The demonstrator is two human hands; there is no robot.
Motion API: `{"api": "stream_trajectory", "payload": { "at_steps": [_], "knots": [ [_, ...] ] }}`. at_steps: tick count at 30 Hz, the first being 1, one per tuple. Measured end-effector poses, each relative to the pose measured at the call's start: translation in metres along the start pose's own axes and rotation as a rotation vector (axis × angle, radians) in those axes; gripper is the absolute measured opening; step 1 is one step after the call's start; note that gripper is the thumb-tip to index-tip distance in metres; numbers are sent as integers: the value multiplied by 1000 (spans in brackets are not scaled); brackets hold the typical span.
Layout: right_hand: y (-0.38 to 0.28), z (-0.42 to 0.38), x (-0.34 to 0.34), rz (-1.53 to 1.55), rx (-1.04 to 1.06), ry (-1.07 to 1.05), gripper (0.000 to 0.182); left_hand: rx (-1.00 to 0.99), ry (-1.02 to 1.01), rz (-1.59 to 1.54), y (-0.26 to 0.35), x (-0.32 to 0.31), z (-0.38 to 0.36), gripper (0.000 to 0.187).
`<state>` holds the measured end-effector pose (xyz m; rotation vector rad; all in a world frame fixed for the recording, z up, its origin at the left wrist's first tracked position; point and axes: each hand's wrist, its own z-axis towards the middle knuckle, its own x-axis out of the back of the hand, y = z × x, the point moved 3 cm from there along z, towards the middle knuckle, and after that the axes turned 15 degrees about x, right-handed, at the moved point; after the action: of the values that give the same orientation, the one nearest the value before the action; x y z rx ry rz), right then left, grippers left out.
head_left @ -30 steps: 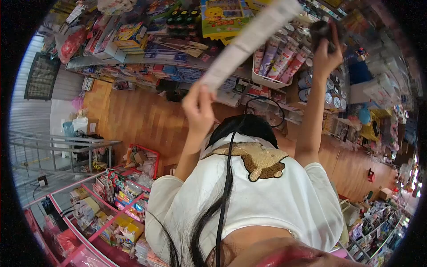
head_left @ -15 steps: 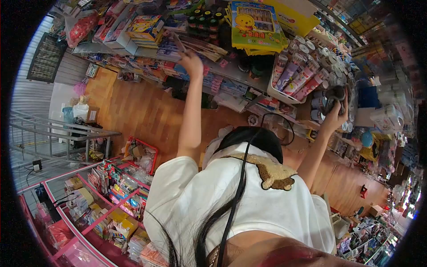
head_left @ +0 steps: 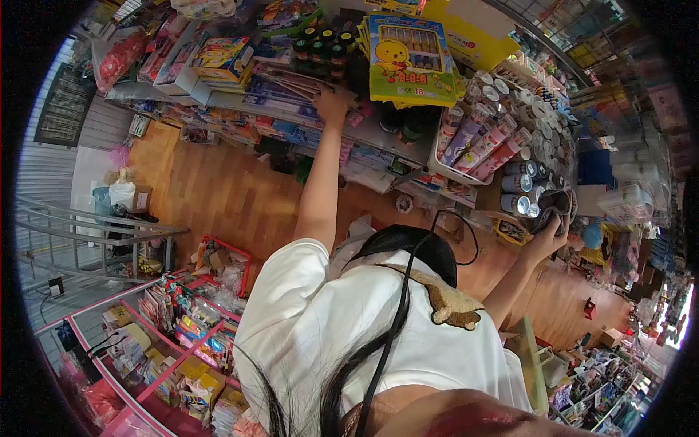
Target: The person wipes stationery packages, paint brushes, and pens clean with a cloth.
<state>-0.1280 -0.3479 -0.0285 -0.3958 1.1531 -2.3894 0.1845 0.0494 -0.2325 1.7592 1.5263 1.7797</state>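
My left hand (head_left: 333,103) reaches to the shelf edge, its fingers closed on the end of a thin, flat packet (head_left: 295,86) lying on a pile of similar ones. What is inside the packet is too small to make out. Behind it stand several dark bottles (head_left: 319,52) with yellow and green tops. My right hand (head_left: 547,240) is low on the right, wrapped around a bunched dark grey cloth (head_left: 551,210). Just left of the cloth are printed cylindrical tubes (head_left: 518,193).
A stack of yellow-green chick-printed sets (head_left: 411,62) lies mid-shelf, beside a white bin (head_left: 455,171) of upright tubes. Colourful boxes (head_left: 220,58) sit to the left. A metal railing (head_left: 109,237) and a pink-framed display case (head_left: 156,342) stand at the left, with wooden floor (head_left: 233,175) between.
My left hand has lowered the raised packet onto the pile and moved slightly right. My right hand has gone down with the cloth, uncovering more tubes.
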Motion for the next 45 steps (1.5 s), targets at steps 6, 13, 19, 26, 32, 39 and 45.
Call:
{"api": "stream_trajectory", "payload": {
  "at_steps": [6, 13, 19, 26, 32, 39, 45],
  "knots": [
    [13, 2, 3, -17, 52, -39, 31, -198, 291, -10, -26, 14, -1, 49],
    [-4, 2, -4, 235, -239, 134, 35, -479, 303, -979, 144, 151, -166, 14],
    [33, -13, 24, 297, -225, 224, 31, -1380, 33, -819, 281, 177, -326, 11],
    [21, -19, 64, 378, -212, 307, 24, -1267, -290, -681, 388, 25, -374, 39],
    [2, -15, 91, 393, -188, 332, 27, -1000, 302, -417, 458, -28, -331, 58],
    [-11, -12, 101, 384, -223, 387, 27, -1062, 64, -427, 465, -43, -313, 50],
    [-1, -17, 102, 406, -214, 359, 24, -1048, -31, -491, 443, -13, -327, 36]
  ]
}}
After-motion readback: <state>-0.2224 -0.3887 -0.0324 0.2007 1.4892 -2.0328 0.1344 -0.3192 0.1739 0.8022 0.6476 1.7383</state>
